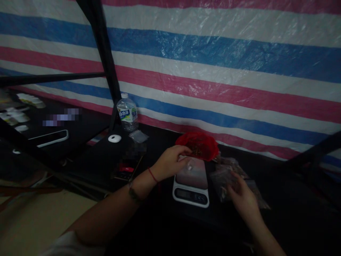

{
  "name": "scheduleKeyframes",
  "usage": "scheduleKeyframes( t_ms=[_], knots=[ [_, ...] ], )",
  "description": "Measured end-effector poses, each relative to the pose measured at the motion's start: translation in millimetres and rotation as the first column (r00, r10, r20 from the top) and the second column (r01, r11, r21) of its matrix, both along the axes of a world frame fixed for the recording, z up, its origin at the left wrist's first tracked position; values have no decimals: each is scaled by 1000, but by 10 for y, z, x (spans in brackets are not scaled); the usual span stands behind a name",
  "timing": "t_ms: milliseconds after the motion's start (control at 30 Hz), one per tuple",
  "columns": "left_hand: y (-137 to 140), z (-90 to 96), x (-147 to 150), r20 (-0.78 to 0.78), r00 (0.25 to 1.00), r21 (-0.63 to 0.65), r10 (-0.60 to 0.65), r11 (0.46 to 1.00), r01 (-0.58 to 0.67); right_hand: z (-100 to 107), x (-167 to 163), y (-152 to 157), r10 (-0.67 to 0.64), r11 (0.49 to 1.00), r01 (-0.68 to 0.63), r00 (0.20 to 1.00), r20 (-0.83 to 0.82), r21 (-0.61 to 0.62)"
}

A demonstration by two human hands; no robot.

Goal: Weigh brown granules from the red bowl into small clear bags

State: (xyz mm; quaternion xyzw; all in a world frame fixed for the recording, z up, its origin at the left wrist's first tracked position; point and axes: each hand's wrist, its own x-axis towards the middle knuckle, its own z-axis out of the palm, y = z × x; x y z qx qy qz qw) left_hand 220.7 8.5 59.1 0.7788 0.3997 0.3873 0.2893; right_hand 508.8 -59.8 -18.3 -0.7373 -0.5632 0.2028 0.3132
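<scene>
A: How was the left hand [169,160] noted?
B: Loosely curled, thumb parted from fingers, poised above the rear of the scale [191,179], near the red bag [213,150]. Whether anything small was held could not be told.
A: And the right hand [246,201]?
B: Thumb and fingers were closed on a clear bag [221,181], just right of the scale. Other clear bags [255,192] were seen beside it, partly covered by the hand.
A: Contents?
B: Brownish bits [197,150] were seen in the red bag, which was set open behind the scale.
A: Farther left?
B: A bottle [128,115] was stood upright on the black surface [160,134], with a white oval item [114,138] just beside it.
</scene>
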Motion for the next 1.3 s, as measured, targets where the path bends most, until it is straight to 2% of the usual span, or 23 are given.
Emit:
scheduleKeyframes(
  t_ms=[100,167,300,433,500,600,733,833,1000,1167,1300],
  knots=[
    [-138,-79,-486,-146,982,75,122,991,-112,-154,1,-103,45,995,-14,943,329,-95],
    [-190,-168,-850,-216,947,115,238,969,-217,-190,-10,-140,78,995,-44,889,451,-86],
    [-186,-406,-1573,-383,829,125,406,913,-389,-211,17,-197,23,997,-56,859,512,48],
    [-104,-647,-2018,-533,733,153,422,901,-407,-257,106,-272,75,975,-168,866,494,147],
    [-57,-736,-2088,-604,698,138,385,913,-384,-276,173,-280,90,962,-209,849,520,174],
    [19,-801,-2077,-668,652,134,358,920,-368,-267,305,-205,53,968,-182,819,572,171],
    [122,-791,-2033,-692,626,132,360,915,-381,-183,443,45,37,998,-56,827,561,17],
    [172,-768,-2032,-702,623,125,346,920,-371,-95,418,260,40,995,16,831,555,-95],
    [188,-749,-2019,-725,600,123,338,921,-371,46,239,532,78,986,24,802,592,-163],
    [214,-786,-2026,-717,605,136,346,921,-365,93,252,677,129,973,-28,888,442,-229],
    [206,-753,-2028,-674,628,194,388,914,-356,116,389,729,76,982,-20,952,298,-187]
  ],
)
